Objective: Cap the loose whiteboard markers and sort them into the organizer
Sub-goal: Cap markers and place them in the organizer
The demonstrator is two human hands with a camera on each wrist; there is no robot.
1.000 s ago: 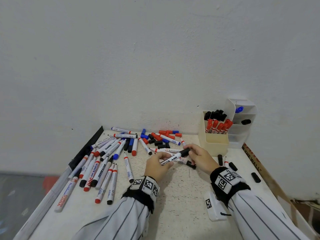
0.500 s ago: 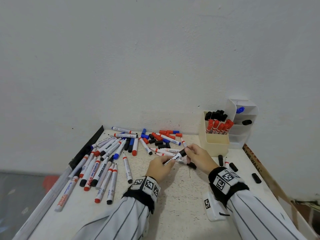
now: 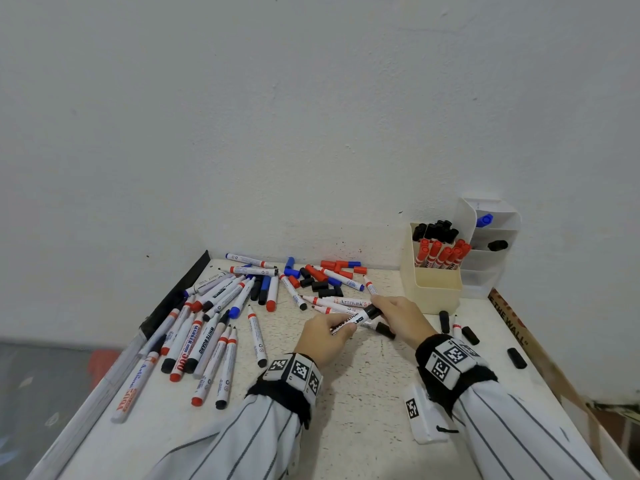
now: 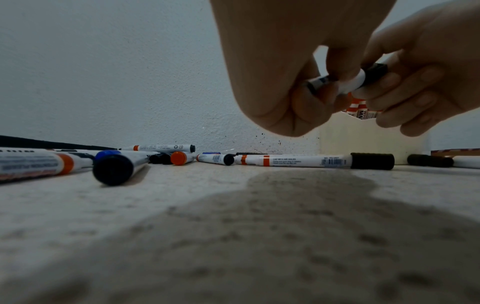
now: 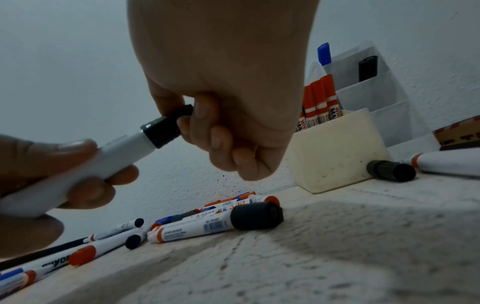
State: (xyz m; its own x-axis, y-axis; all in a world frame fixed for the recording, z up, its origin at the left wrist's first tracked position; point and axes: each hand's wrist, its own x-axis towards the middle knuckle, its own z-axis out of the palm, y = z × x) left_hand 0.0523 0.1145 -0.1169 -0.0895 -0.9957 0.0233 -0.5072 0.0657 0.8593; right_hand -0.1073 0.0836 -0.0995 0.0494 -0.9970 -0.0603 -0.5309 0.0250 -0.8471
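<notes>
Above the table's middle, both hands hold one black whiteboard marker (image 3: 352,320). My left hand (image 3: 325,336) grips its white barrel (image 5: 122,150). My right hand (image 3: 398,315) pinches the black cap (image 5: 168,128) seated on its tip; the cap (image 4: 374,74) also shows between the fingers from the left wrist. The cream organizer (image 3: 433,289) at the back right holds several red and black markers. A clear tiered organizer (image 3: 491,237) behind it holds a blue marker (image 3: 484,220) and a black one (image 3: 498,244).
Several loose markers (image 3: 207,327) lie in a heap at the left, and loose red, blue and black caps (image 3: 322,278) sit near the wall. Loose black caps (image 3: 516,357) lie at the right. A white tagged block (image 3: 420,415) rests by my right wrist.
The marker has tilted a little and my right hand has pushed the black cap closer onto its tip. Both hands stay in about the same place.
</notes>
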